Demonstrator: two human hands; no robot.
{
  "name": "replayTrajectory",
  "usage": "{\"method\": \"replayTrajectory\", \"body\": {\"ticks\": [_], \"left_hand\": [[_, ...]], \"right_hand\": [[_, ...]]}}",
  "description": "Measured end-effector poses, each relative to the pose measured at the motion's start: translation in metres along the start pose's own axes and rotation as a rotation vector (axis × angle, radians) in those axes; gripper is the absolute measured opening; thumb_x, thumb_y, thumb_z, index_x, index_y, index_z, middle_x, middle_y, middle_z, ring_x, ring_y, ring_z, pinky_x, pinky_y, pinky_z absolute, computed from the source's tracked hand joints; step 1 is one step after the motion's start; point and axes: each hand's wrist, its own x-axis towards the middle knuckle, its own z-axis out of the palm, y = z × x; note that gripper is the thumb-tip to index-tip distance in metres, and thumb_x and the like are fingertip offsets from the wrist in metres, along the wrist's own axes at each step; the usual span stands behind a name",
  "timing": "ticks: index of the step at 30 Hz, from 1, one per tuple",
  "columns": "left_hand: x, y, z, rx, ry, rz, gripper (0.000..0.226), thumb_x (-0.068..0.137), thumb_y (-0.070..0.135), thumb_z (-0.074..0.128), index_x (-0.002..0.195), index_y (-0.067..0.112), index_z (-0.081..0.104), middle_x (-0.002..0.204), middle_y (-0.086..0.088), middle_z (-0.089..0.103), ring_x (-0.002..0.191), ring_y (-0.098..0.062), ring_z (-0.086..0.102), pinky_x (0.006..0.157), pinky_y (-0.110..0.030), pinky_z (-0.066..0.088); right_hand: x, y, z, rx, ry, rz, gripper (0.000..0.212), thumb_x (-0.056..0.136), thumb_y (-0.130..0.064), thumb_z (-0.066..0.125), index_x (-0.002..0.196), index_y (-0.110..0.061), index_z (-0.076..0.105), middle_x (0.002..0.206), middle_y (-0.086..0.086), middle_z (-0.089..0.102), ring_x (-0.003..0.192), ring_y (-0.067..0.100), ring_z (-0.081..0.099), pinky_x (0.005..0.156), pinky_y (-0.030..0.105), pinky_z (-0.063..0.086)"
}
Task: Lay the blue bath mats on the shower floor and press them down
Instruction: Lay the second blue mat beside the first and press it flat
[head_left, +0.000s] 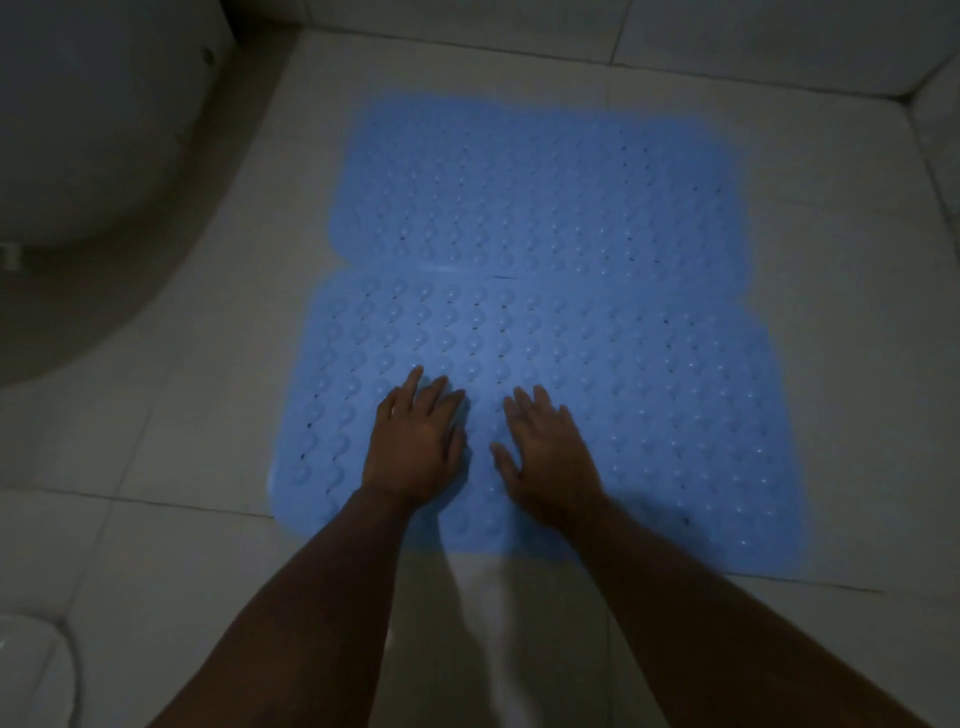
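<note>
Now both hands, the left hand (413, 447) and the right hand (550, 457), lie flat with fingers spread on the near blue mat (649, 415), which touches the far blue mat (540, 192) on the tiled floor (171, 415).

Dim room — pale tiled floor (171, 415), toilet (78, 130).

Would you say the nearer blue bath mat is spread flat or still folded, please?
Spread flat: the nearer blue bath mat lies open on the tiled floor, with the left hand and right hand resting on it.
</note>
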Motion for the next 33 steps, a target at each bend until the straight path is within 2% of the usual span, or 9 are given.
{"method": "replayTrajectory", "body": {"ticks": [5,15,18,20,22,23,25,27,33], "left_hand": [[-0.007,-0.007,0.006,0.037,-0.016,-0.002,0.055,0.101,0.044,0.038,0.148,0.017,0.050,0.160,-0.011,0.041,0.155,-0.036,0.021,0.119,-0.057,0.030],[-0.008,-0.015,0.016,0.053,-0.028,-0.063,0.059,0.103,0.046,0.032,0.153,0.017,0.044,0.165,-0.012,0.031,0.157,-0.035,0.011,0.122,-0.058,0.023],[-0.008,-0.014,0.014,0.072,-0.023,-0.051,0.059,0.103,0.047,0.033,0.152,0.017,0.044,0.164,-0.011,0.033,0.157,-0.035,0.012,0.123,-0.057,0.022],[-0.006,-0.011,0.010,0.082,-0.023,-0.035,0.059,0.103,0.047,0.032,0.152,0.017,0.046,0.164,-0.011,0.034,0.157,-0.035,0.013,0.123,-0.057,0.022],[-0.004,-0.004,0.008,0.077,-0.011,-0.034,0.058,0.102,0.046,0.033,0.150,0.016,0.048,0.163,-0.012,0.036,0.156,-0.036,0.016,0.121,-0.059,0.024],[-0.004,0.002,0.008,0.068,-0.007,-0.025,0.058,0.102,0.046,0.033,0.150,0.017,0.048,0.163,-0.012,0.036,0.156,-0.036,0.016,0.121,-0.059,0.024],[-0.002,0.016,0.012,0.041,-0.013,0.018,0.059,0.103,0.047,0.031,0.151,0.017,0.047,0.164,-0.012,0.034,0.156,-0.037,0.016,0.120,-0.060,0.025],[0.000,0.030,0.021,0.008,-0.043,0.056,0.063,0.103,0.052,0.029,0.155,0.018,0.042,0.166,-0.012,0.029,0.157,-0.036,0.013,0.120,-0.061,0.024],[-0.015,0.045,0.049,0.103,-0.107,0.029,0.085,0.098,0.072,0.032,0.163,0.021,0.015,0.172,-0.009,0.004,0.158,-0.034,-0.002,0.124,-0.061,0.011]], "right_hand": [[-0.021,-0.023,0.039,-0.138,-0.057,0.047,0.085,0.099,-0.063,0.025,0.158,-0.003,0.017,0.166,0.017,0.012,0.155,0.031,0.004,0.122,0.059,0.012],[-0.022,-0.025,0.044,-0.099,-0.015,0.049,0.082,0.099,-0.060,0.032,0.158,-0.005,0.016,0.168,0.013,0.009,0.156,0.027,0.000,0.123,0.057,0.008],[-0.021,-0.022,0.043,-0.048,-0.003,0.051,0.073,0.100,-0.053,0.033,0.156,-0.007,0.027,0.166,0.012,0.018,0.155,0.024,0.010,0.122,0.056,0.014],[-0.011,-0.020,0.033,-0.030,0.038,0.048,0.061,0.098,-0.047,0.038,0.145,-0.009,0.049,0.157,0.011,0.041,0.147,0.023,0.036,0.115,0.053,0.032],[0.007,-0.015,0.014,-0.007,0.106,0.042,0.039,0.095,-0.040,0.046,0.113,-0.015,0.070,0.126,0.008,0.069,0.114,0.026,0.067,0.090,0.043,0.053],[0.017,-0.011,0.000,-0.002,0.107,0.044,0.031,0.094,-0.038,0.049,0.097,-0.017,0.071,0.105,0.006,0.074,0.093,0.029,0.072,0.077,0.039,0.055],[0.035,0.000,-0.022,0.007,0.055,0.058,0.029,0.095,-0.039,0.047,0.088,-0.018,0.066,0.085,0.005,0.072,0.080,0.032,0.069,0.070,0.038,0.053],[0.047,0.012,-0.031,0.061,0.051,0.073,0.029,0.095,-0.040,0.045,0.092,-0.019,0.065,0.088,0.002,0.070,0.086,0.030,0.067,0.075,0.039,0.054],[0.055,0.035,-0.019,0.106,0.274,0.020,0.020,0.093,-0.031,0.054,0.095,-0.020,0.071,0.101,0.000,0.070,0.099,0.025,0.063,0.080,0.040,0.052]]}}
